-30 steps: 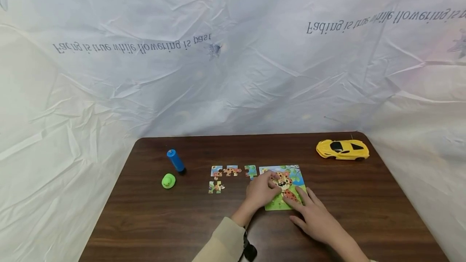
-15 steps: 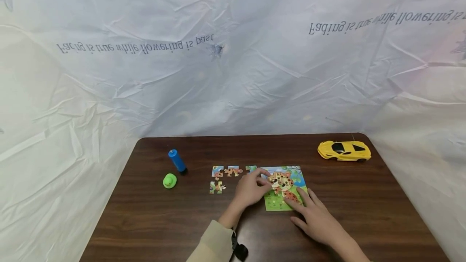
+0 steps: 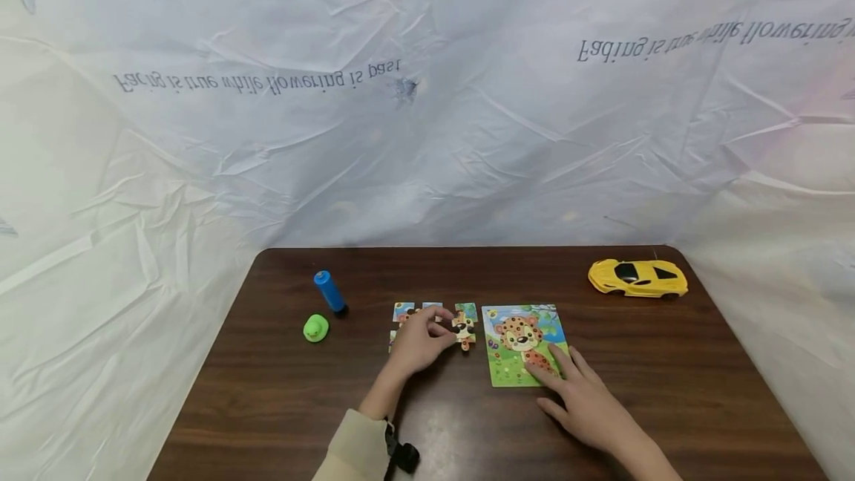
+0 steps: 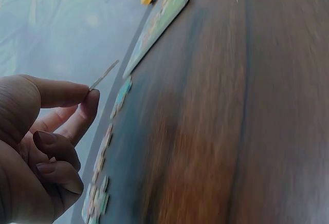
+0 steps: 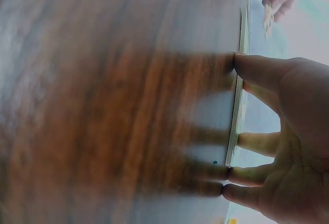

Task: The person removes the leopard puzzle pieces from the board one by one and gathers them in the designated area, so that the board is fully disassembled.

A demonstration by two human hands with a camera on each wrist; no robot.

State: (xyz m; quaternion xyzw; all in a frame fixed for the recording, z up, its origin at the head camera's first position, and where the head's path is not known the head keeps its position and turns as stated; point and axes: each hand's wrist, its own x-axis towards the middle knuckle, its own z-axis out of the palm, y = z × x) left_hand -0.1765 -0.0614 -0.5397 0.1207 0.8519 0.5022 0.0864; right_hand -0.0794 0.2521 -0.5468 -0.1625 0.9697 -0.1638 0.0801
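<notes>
My left hand (image 3: 417, 340) pinches a jigsaw piece (image 3: 464, 329) with a leopard-face print between thumb and fingers. The left wrist view shows that piece edge-on (image 4: 105, 74), raised off the table at the fingertips. Below it lie loose puzzle pieces (image 3: 404, 310), partly hidden by the hand, and a blue-green piece (image 3: 469, 309) that the held one overlaps. My right hand (image 3: 584, 399) rests with spread fingers on the lower right of the leopard picture board (image 3: 504, 373). In the right wrist view its thumb (image 5: 257, 70) touches the table beside the board's edge (image 5: 234, 131).
On the dark wooden table (image 3: 280, 407), a blue cylinder (image 3: 329, 290) and a green toy duck (image 3: 316, 328) stand to the left. A yellow toy car (image 3: 637, 278) sits at the back right. White printed cloth (image 3: 427, 132) hangs behind the table.
My left hand has lifted the leopard-face piece away from the picture board and carried it left over the loose pieces. The board's face now shows whole. My right hand has stayed on the board.
</notes>
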